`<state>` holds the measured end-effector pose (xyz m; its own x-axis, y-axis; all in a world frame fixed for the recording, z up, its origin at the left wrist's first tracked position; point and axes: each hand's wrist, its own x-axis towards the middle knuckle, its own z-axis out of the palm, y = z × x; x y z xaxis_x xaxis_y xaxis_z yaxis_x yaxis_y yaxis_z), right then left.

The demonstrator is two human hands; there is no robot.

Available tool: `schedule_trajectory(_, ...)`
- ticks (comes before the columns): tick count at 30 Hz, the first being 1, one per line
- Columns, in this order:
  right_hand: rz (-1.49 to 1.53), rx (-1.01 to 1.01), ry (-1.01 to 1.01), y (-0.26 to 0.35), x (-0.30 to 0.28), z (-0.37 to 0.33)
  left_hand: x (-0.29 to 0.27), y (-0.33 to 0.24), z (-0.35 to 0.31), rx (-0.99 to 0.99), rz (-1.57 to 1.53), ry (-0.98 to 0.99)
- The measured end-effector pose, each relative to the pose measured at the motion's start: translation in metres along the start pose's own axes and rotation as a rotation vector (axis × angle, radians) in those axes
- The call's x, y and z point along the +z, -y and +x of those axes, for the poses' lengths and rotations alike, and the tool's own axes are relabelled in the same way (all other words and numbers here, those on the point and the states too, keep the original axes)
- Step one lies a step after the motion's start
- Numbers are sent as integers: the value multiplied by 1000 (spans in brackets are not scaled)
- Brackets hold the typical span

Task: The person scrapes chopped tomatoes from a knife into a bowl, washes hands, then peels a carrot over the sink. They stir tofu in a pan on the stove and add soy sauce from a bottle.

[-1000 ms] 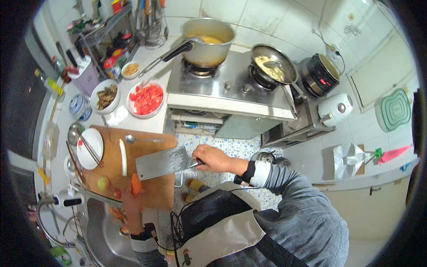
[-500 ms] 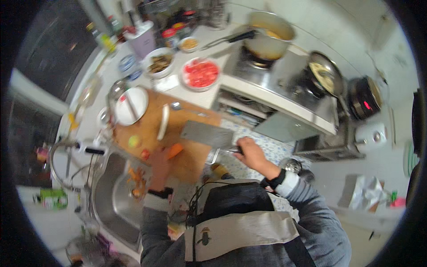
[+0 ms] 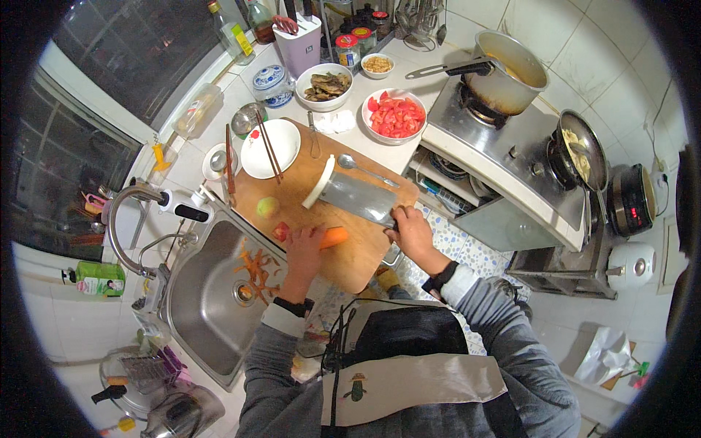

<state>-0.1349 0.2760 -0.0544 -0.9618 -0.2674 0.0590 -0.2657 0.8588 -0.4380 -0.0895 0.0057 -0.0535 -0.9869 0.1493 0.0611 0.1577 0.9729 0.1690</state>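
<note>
My right hand [image 3: 413, 232] grips the handle of a cleaver [image 3: 358, 197], its wide blade flat over the wooden cutting board [image 3: 350, 261]. The blade's far end meets or overlaps a long white strip [image 3: 319, 182] whose kind I cannot tell. My left hand [image 3: 304, 247] is closed over one end of a peeled carrot [image 3: 334, 236] on the board. Beside its fingers sits a small red piece [image 3: 281, 231], perhaps tomato. A pale yellow-green round vegetable [image 3: 267, 207] lies farther back. A metal spoon [image 3: 369, 171] rests beyond the blade.
A white plate [image 3: 255, 159] with chopsticks [image 3: 271, 155] stands on the board's far left. The sink [image 3: 193, 292] at left holds orange peelings [image 3: 257, 274]. Behind are a bowl of cut tomato [image 3: 394, 117] and a knife block [image 3: 301, 47]. A pot [image 3: 537, 77] and frying pan [image 3: 600, 164] occupy the stove.
The whole view has shifted, so things appear farther right. The cleaver has moved closer to the white strip, closing the gap between them. My left hand remains at the carrot.
</note>
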Motion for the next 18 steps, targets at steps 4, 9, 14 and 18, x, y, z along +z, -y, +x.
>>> schedule_trajectory(4,35,-20,4,13,19,20,-10,-5,-1,10,-46,-14)
schedule_trajectory(9,10,-47,-16,29,25,32,-17,-6,2,9,-72,56)
schedule_trajectory(14,129,-162,-234,31,-6,15,-15,-1,0,26,16,75)
schedule_trajectory(18,306,-89,-132,12,-44,-21,-18,8,-3,6,28,109)
